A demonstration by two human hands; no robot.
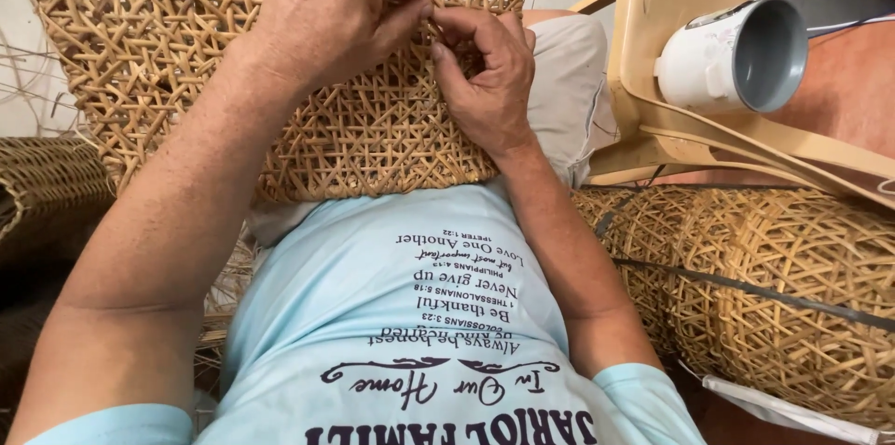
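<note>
A single head-worn camera looked steeply down from the person's own head, so close that the light blue shirt (401, 314) filled the near edge. Both forearms ran away from it to the left hand (336, 7) and right hand (485, 82), at the far centre on the woven rattan panel (149, 44) resting in the lap.

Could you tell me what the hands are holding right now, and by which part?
Both hands, left and right, pinch the strands of the open-weave rattan panel near its middle, fingertips meeting there. Which strand cannot be told.
</note>
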